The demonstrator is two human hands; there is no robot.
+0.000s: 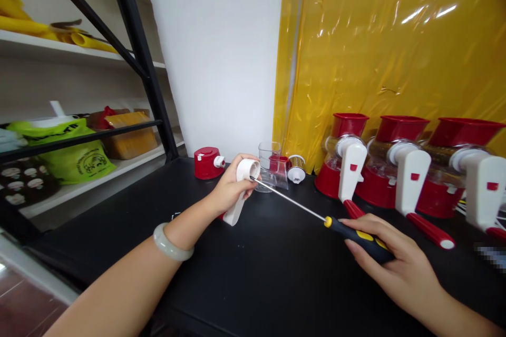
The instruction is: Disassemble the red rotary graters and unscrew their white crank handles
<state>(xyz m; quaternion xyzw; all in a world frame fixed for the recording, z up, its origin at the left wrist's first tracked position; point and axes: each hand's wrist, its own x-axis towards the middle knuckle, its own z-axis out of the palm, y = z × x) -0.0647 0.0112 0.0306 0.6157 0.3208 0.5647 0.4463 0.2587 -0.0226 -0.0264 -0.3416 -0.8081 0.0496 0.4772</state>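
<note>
The left hand [231, 187] clasped the white crank [242, 171], the right hand [399, 258] the screwdriver [336, 226], seemingly seating its tip; turning needed steady alignment.

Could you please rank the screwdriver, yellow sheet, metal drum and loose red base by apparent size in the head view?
1. Yellow sheet
2. Screwdriver, its handle partly covered by the right hand
3. Loose red base
4. Metal drum

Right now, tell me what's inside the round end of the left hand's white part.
Some inner wall of the white part shows, with the tip of the screwdriver at its mouth. The deeper inside is hidden by its wall.
</note>
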